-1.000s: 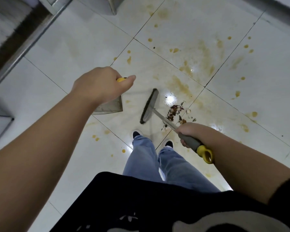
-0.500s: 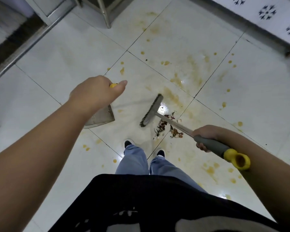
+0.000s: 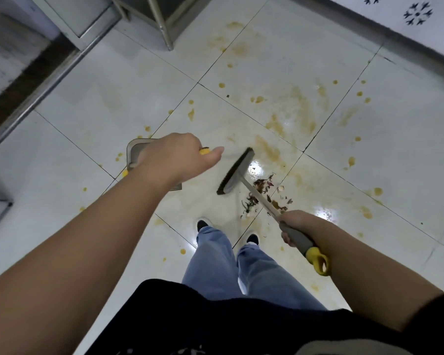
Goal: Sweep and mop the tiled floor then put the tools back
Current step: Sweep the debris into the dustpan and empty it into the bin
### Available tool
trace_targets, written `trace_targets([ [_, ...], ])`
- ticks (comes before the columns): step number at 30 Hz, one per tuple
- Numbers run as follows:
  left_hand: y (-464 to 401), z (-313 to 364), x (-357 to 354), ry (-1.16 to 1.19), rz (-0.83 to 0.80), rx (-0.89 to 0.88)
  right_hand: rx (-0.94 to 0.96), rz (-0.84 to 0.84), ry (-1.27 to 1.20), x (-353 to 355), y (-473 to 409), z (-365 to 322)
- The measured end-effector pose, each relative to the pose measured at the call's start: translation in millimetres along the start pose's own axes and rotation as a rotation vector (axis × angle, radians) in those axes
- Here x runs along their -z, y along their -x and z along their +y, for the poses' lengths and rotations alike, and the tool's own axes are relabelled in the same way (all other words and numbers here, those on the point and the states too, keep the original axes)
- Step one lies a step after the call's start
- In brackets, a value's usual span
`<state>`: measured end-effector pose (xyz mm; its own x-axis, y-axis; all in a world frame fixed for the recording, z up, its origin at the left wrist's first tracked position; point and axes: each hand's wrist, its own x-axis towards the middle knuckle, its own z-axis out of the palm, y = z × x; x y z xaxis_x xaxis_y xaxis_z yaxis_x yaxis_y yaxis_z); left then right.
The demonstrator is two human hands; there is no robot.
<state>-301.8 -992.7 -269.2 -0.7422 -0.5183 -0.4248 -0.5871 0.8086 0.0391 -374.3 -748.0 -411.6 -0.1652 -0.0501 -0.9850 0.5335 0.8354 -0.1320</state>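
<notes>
**Broom and dustpan held over a stained tile floor**

The left hand (image 3: 174,156) is curled around the yellow-tipped handle of a grey dustpan (image 3: 135,155), near the centre of the frame. The hand and forearm cover most of the pan; only its rounded rim at the left and a corner below the wrist show, so whether it rests on the floor cannot be told.

The right hand (image 3: 296,225), in the lower right of centre, grips the grey sleeve of a broom (image 3: 237,172) just above its yellow hanging loop. The pale shaft runs up and to the left from the hand to the dark brush head, which sits slanted at the centre of the frame, just right of the left hand's thumb.

A small pile of debris (image 3: 263,193), brownish-red scraps and pale bits, lies on the tiled floor (image 3: 87,103) under and beside the shaft, between the brush head and the right hand, on the side away from the dustpan. Yellow-brown stains (image 3: 296,108) and droplets spread over the white tiles across the upper middle and right of the frame, with scattered spots at the left and bottom.

Blue jeans (image 3: 215,254) and dark shoes stand at lower centre. Metal furniture legs (image 3: 162,24) stand at the upper left of centre, and a metal threshold strip (image 3: 36,98) runs along the upper left.
</notes>
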Motion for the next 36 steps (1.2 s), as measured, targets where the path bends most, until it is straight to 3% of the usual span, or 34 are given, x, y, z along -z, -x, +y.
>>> trace_targets([
  [9,-10.4,-8.4,15.2,-0.001,0.016,0.065,0.05,0.033,0.013,45.1,32.9,3.2],
  [15,-18.8,-14.8,24.8,0.043,0.023,0.091,0.249,0.209,-0.011,41.2,48.8,-16.6],
  [25,-89.3,-50.3,63.8,0.125,-0.013,0.092,0.249,0.453,0.64,44.8,36.6,-137.0],
  [32,-160.1,-84.1,102.3,0.166,-0.127,0.045,0.133,0.51,0.546,67.7,2.0,-257.7],
  [36,-187.0,-87.3,114.2,0.176,-0.16,0.03,0.065,0.397,0.416,72.0,-16.6,-303.1],
])
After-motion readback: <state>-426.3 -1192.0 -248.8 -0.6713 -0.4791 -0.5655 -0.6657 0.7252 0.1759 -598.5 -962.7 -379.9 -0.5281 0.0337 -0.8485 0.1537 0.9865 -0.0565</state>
